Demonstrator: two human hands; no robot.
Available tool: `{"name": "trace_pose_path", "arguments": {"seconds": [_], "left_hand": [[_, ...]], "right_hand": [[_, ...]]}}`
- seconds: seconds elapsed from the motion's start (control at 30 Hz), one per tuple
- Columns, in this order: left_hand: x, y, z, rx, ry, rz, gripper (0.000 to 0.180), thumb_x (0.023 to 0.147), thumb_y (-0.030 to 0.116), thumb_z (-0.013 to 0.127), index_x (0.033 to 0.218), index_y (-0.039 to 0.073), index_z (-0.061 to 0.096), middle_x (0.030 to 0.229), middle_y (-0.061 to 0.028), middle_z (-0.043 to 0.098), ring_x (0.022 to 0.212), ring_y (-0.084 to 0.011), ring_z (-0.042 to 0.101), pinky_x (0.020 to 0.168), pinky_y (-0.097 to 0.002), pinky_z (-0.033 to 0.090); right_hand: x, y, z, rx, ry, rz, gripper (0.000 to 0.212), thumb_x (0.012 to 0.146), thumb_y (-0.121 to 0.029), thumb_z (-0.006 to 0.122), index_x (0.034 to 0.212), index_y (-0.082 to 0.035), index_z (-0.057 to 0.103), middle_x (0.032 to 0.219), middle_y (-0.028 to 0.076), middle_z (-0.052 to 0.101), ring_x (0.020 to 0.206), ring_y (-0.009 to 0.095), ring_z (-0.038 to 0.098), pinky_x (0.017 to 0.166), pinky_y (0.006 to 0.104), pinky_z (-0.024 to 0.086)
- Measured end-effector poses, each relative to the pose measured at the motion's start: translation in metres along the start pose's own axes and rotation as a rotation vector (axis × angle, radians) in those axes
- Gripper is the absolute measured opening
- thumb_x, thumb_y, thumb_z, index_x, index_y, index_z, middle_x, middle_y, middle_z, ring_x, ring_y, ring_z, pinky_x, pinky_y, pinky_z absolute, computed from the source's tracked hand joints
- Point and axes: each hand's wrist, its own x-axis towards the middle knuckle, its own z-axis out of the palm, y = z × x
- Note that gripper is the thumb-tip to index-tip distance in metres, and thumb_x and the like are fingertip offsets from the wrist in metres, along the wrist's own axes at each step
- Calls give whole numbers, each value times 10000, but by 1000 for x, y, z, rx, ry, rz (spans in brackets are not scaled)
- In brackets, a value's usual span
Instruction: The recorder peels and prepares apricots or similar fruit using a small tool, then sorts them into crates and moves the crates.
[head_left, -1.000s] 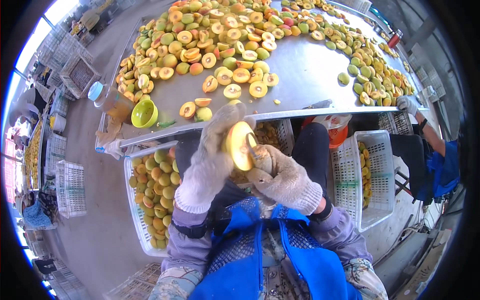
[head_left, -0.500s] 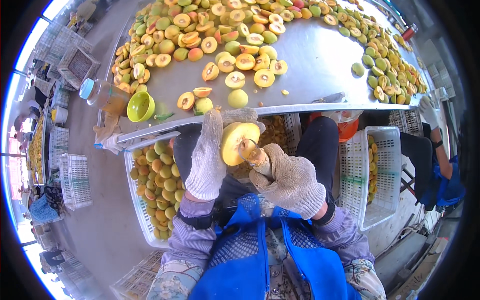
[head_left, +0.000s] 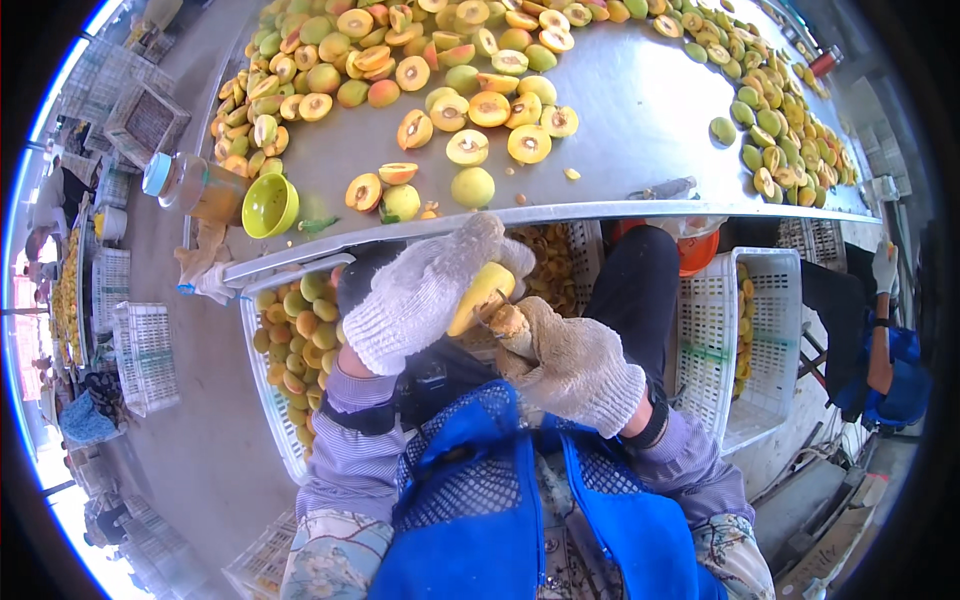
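Observation:
Over my lap, my gloved left hand (head_left: 420, 290) grips a yellow peach half (head_left: 475, 300), its fingers wrapped round the back of it. The half is tilted, so its cut face shows only at a steep slant. My gloved right hand (head_left: 580, 370) is closed round the stubby light-brown handle of a pitting tool (head_left: 511, 326). Its thin metal end lies against the cut face, and the tip is hidden there. A whole yellow-green peach (head_left: 472, 187) and several cut halves lie on the metal table (head_left: 620, 130) just beyond my hands.
Left of my legs stands a white crate of whole peaches (head_left: 262, 385). Below the table edge is a crate with cut pieces (head_left: 555, 270). A green bowl (head_left: 270, 206) and a jar (head_left: 205, 190) sit at the table's left corner. At right are another white crate (head_left: 770, 350) and a co-worker's gloved hand (head_left: 885, 268).
My left hand has turned the peach half from facing up to nearly edge-on. The pitting tool stays at it. The co-worker's hand at right has moved down, toward their body.

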Motion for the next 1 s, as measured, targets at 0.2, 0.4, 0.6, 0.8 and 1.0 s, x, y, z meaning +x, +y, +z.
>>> {"name": "trace_pose_path", "arguments": {"seconds": [0.2,0.4,0.6,0.8,1.0], "left_hand": [[-16,13,61,-701,426,345,528,951,200,607,1379,-63,443,1335,-185,560,1267,-295,522,1066,-375,392],[-14,5,50,-243,602,423,569,984,297,591,1390,-72,440,1273,-174,602,1033,-208,624,940,-330,485],[4,4,14,-667,-35,-211,636,991,474,510,1318,-71,502,1131,-181,656,946,-249,675,861,-366,551],[-24,20,63,-202,666,91,357,917,196,693,1203,-6,625,1217,-135,631,1119,-220,593,965,-323,468],[-17,39,53,-74,658,98,241,925,241,683,1040,31,703,1051,-113,713,911,-233,685,822,-311,519]], "right_hand": [[6,12,-5,326,25,-5,336,868,-366,647,1086,-132,540,794,186,667,770,390,666,671,465,518],[4,8,3,371,-145,68,346,867,-355,640,1089,-105,551,816,192,673,777,401,667,708,469,521],[-1,7,0,759,-486,211,274,895,-275,632,1075,-85,551,711,86,624,604,172,639,515,334,503],[-4,16,-11,1226,-602,208,192,921,-261,646,976,-120,528,707,-12,498,533,63,448,435,208,379],[-6,24,4,1496,-750,198,235,928,-286,657,980,-95,531,692,11,499,477,83,416,386,224,339]]}}
